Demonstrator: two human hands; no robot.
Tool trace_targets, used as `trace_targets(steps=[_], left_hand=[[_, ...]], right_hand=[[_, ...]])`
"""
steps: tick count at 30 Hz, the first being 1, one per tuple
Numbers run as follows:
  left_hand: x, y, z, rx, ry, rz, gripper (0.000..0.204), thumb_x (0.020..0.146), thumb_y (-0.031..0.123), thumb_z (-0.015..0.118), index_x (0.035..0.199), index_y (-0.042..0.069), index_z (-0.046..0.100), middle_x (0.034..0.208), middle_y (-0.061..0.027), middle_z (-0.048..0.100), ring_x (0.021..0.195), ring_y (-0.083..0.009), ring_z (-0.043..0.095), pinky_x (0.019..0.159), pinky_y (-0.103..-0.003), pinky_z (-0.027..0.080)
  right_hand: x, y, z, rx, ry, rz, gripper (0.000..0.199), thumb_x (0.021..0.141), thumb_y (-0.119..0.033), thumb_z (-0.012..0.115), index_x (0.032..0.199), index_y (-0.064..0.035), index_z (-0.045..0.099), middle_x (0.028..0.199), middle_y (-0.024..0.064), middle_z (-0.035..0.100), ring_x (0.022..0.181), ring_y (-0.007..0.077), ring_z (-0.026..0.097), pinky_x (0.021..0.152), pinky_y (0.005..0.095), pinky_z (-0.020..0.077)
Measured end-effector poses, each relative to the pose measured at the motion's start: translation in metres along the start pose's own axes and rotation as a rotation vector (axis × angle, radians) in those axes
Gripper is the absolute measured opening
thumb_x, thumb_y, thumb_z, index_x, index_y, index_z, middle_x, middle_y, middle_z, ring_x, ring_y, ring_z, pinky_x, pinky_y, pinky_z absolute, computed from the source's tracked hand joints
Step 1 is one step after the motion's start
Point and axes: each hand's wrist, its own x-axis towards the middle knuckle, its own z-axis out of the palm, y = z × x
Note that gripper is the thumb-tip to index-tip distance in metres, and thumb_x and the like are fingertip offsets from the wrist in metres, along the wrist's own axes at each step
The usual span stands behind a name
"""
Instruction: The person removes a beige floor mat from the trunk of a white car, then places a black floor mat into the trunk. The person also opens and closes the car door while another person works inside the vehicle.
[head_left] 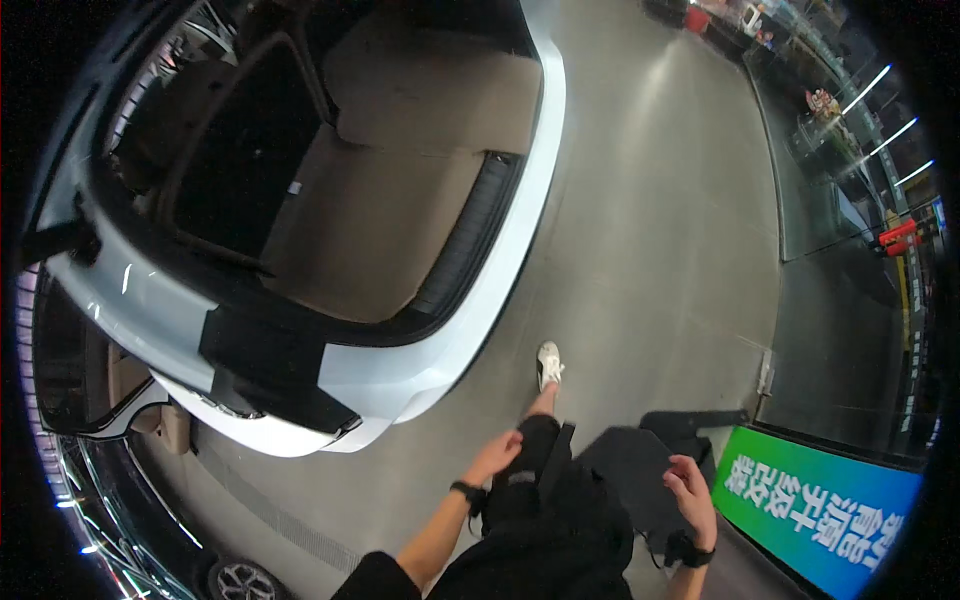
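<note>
My left hand [493, 456] hangs beside the dark leg of my shorts [535, 455], with a black band on the wrist. Its back faces up, and the fingers are mostly hidden, so their closure is unclear. My right hand [692, 498] is out to the right, above a dark grey flat shape [625, 462]. Its fingers are loosely bent and apart, holding nothing, and a black band circles that wrist too. Ahead on the left stands a white car [545, 170] with its rear open. Inside the cargo area lies a brown carpeted floor [370, 225], edged by a black ribbed sill [470, 235].
A grey tiled floor [650, 240] runs along the car's right side. Glass panels [810, 210] line the far right, near a blue-green lit sign [815, 510]. Another dark car [150, 510] stands at the lower left. My white shoe [549, 365] is on the floor.
</note>
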Motion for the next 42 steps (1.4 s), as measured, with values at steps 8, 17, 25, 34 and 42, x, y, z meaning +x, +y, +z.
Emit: trace_targets(steps=[8,17,25,34,42], left_hand=[[0.145,0.126,-0.127,0.155,0.663,0.145,0.043,0.078,0.015,0.060,0.119,0.006,0.047,0.122,-0.0131,0.049,0.112,-0.0308,0.048,0.094,-0.041,0.039],[0.215,0.094,-0.262,0.206,0.876,-0.374,0.078,0.076,0.029,0.063,0.142,0.017,0.024,0.147,-0.0138,0.021,0.133,-0.0353,0.024,0.106,-0.050,0.025],[0.249,0.068,-0.261,0.149,0.663,-0.761,0.088,0.075,0.050,0.063,0.144,0.016,0.020,0.150,-0.0136,0.013,0.138,-0.0302,0.014,0.112,-0.043,0.011],[0.248,0.086,-0.289,0.064,0.454,-0.817,0.084,0.079,0.048,0.061,0.145,0.018,0.019,0.151,-0.0129,0.009,0.138,-0.0323,0.010,0.112,-0.045,0.011],[0.250,0.083,-0.279,0.139,0.458,-0.864,0.083,0.078,0.038,0.064,0.145,0.023,0.018,0.152,-0.0092,0.008,0.138,-0.0310,0.011,0.112,-0.045,0.012]], right_hand=[[0.106,-0.033,-0.033,-0.181,-0.131,0.090,0.033,0.087,-0.014,0.058,0.116,-0.0014,0.048,0.094,0.0046,0.057,0.087,0.0133,0.055,0.078,0.0281,0.0440],[0.322,-0.160,-0.031,-0.375,-0.413,-0.023,0.040,0.085,-0.020,0.061,0.119,-0.0037,0.048,0.103,0.0098,0.059,0.093,0.0167,0.056,0.079,0.0295,0.0454],[0.565,-0.321,0.046,-0.534,-0.430,-0.124,0.063,0.080,-0.023,0.067,0.129,-0.0014,0.034,0.123,0.0158,0.047,0.107,0.0232,0.052,0.086,0.0339,0.0442],[0.721,-0.418,0.259,-1.222,-0.455,-1.030,0.096,0.065,-0.034,0.075,0.142,-0.0133,0.022,0.147,0.0163,0.021,0.132,0.0352,0.024,0.104,0.0530,0.0237],[0.724,-0.421,0.303,-1.599,-0.541,-1.056,0.110,0.063,-0.026,0.079,0.146,-0.0160,0.008,0.151,0.0132,0.003,0.138,0.0329,0.010,0.101,0.0628,0.0232]])
